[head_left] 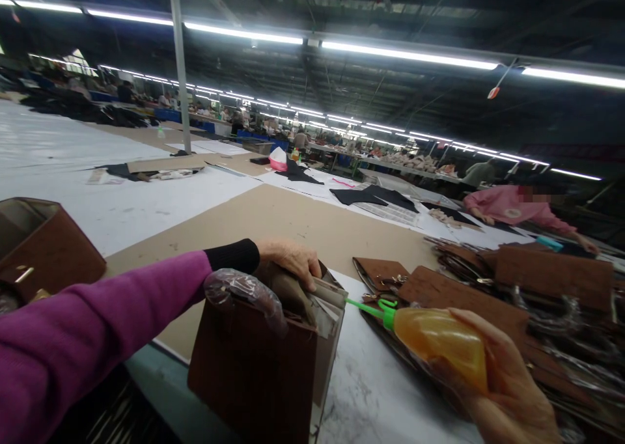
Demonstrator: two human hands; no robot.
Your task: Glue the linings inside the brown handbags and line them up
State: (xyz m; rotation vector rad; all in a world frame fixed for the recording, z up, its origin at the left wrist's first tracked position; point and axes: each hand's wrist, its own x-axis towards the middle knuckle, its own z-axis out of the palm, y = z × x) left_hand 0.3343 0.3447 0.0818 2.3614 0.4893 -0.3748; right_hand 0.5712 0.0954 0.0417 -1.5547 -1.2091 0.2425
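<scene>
My left hand (288,258), in a purple sleeve with a black cuff, grips the top edge of an upright brown bag (258,372) and holds its mouth apart. Clear plastic wrap (244,291) clings to the bag's near corner. My right hand (508,385) is closed round a small squeeze bottle of orange liquid (439,346). Its green nozzle (366,307) points left at the bag's open rim, almost touching it.
Flat brown bag pieces and handles (537,288) are piled at the right. Another brown bag (43,245) stands at the left edge. A person in pink (508,206) leans over the long work table (273,216) further back. Black cut pieces (375,196) lie mid-table.
</scene>
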